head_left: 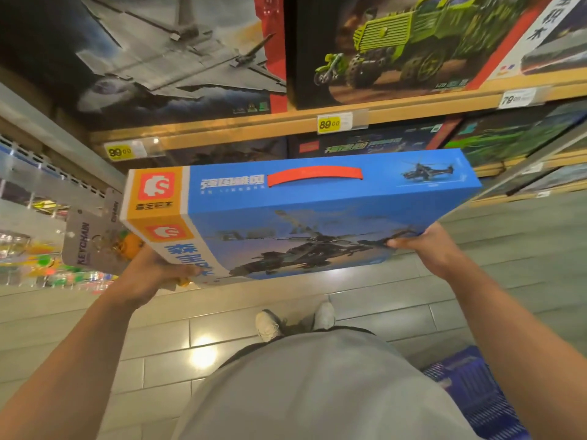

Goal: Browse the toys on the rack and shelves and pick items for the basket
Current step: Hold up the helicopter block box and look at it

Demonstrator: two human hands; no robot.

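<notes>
One blue helicopter box [317, 217] is up in front of the person, held flat between two hands over the tiled floor [178, 328]. The left hand [152, 271] grips the orange-cornered end, thumb on the lid, and seems also to pinch a keychain card [92, 239] against it, though that part is blurred. The right hand [425, 246] clamps the far corner, thumb on top. Three price tags show on the shelf edge [254, 125]: 99, 89, 79. Two big boxes stand above: a grey jet [165, 58] and a green truck [406, 42]. One blue basket [473, 389] sits low right on the floor.
</notes>
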